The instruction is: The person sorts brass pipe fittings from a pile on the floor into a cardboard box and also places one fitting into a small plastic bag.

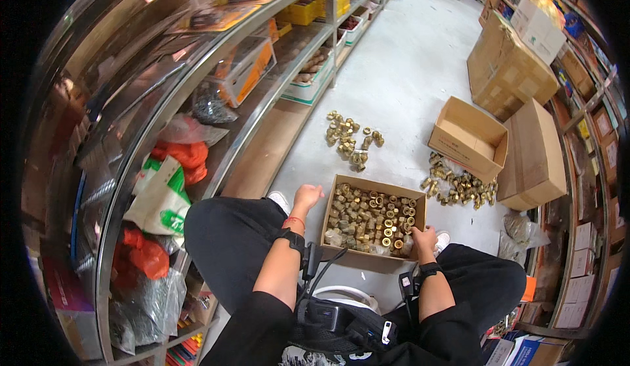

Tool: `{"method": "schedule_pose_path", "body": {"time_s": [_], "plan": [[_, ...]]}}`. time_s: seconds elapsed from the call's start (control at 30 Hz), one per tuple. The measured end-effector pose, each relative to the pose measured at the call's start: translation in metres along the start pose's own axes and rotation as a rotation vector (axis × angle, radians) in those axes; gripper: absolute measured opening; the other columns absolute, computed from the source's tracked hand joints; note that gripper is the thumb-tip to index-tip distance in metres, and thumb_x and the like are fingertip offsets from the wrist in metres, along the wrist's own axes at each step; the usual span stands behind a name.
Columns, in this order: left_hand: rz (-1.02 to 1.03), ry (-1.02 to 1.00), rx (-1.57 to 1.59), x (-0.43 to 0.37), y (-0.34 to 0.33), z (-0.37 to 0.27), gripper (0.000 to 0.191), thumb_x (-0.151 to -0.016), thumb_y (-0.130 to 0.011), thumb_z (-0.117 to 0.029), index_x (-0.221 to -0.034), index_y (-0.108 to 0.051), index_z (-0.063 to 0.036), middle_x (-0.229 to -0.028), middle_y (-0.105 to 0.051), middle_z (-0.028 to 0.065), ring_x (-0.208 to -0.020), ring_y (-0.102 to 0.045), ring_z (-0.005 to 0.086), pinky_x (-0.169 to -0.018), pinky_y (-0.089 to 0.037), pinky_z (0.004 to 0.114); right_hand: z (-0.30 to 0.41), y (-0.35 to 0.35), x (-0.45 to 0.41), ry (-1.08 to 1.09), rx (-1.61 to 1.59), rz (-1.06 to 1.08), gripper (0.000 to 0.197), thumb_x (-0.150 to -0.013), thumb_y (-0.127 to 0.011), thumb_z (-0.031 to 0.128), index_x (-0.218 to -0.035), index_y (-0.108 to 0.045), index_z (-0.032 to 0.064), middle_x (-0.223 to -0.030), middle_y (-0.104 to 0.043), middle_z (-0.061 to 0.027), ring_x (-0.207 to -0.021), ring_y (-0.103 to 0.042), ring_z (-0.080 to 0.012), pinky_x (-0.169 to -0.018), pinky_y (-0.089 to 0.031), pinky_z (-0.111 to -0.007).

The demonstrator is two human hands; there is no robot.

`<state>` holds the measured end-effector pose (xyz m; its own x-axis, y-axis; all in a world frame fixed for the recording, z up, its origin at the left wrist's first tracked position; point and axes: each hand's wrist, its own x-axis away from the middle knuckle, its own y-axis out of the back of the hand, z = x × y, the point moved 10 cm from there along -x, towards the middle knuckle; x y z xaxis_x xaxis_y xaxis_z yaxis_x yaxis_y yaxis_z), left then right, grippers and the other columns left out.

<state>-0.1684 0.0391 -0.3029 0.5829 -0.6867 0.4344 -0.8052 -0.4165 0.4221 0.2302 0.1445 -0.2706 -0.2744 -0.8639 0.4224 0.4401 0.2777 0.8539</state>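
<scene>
A shallow cardboard box (362, 256) stands on the floor between my knees, filled with brass pipe fittings (371, 216) and a few clear plastic bags. At its right wall near the front corner, my right hand (425, 240) grips the cardboard edge. My left hand (307, 196) is beside the box's left wall, fingers curled; whether something small is inside them is hidden. Beyond the box lies a loose pile of brass elbow and tee fittings (346, 137). Another heap of brass fittings (457, 184) lies to the right on the floor.
An open cardboard carton (467, 137) rests partly over the right heap, beside a taller carton (534, 154). Large cartons (509, 66) are stacked behind. Metal shelving (226, 174) with bagged goods runs close along my left; another shelf (566, 208) lines the right.
</scene>
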Motion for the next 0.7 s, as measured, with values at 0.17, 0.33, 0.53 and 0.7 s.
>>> {"method": "schedule_pose_path", "body": {"time_s": [0.17, 0.33, 0.53, 0.7], "plan": [[-0.031, -0.05, -0.196, 0.017, 0.007, -0.011, 0.018, -0.063, -0.053, -0.026, -0.065, -0.062, -0.0096, -0.068, -0.058, 0.0123, -0.067, -0.055, 0.0236, -0.062, -0.043, 0.031, 0.018, 0.024, 0.004, 0.161, 0.057, -0.156, 0.054, -0.056, -0.06, 0.033, -0.103, -0.045, 0.0105, -0.102, -0.047, -0.0113, -0.099, -0.039, -0.0263, -0.08, -0.03, -0.044], [0.01, -0.182, -0.094, 0.031, 0.004, -0.017, 0.019, -0.065, -0.051, -0.025, -0.061, -0.061, -0.0098, -0.068, -0.058, 0.013, -0.069, -0.055, 0.0242, -0.064, -0.042, 0.03, 0.042, 0.036, 0.016, 0.429, 0.089, -0.269, 0.034, -0.057, -0.055, 0.025, -0.087, -0.054, 0.009, -0.09, -0.049, -0.0121, -0.089, -0.043, -0.0291, -0.077, -0.034, -0.04], [0.144, -0.119, -0.165, 0.02, -0.006, -0.004, 0.025, -0.069, -0.05, -0.03, -0.074, -0.06, -0.0083, -0.076, -0.058, 0.012, -0.074, -0.055, 0.0248, -0.067, -0.042, 0.032, 0.059, 0.041, 0.018, 0.609, 0.078, -0.281, 0.026, -0.06, -0.054, 0.018, -0.083, -0.054, 0.0057, -0.091, -0.048, -0.0125, -0.088, -0.043, -0.0282, -0.077, -0.035, -0.036], [-0.034, -0.089, -0.164, 0.008, -0.002, 0.001, 0.033, -0.074, -0.043, -0.035, -0.081, -0.058, -0.007, -0.082, -0.057, 0.0131, -0.077, -0.054, 0.0269, -0.068, -0.042, 0.034, 0.093, 0.05, 0.0, 0.792, 0.106, -0.325, 0.024, -0.059, -0.055, 0.015, -0.082, -0.055, 0.0073, -0.089, -0.048, -0.0126, -0.087, -0.042, -0.0293, -0.077, -0.036, -0.036]]}}
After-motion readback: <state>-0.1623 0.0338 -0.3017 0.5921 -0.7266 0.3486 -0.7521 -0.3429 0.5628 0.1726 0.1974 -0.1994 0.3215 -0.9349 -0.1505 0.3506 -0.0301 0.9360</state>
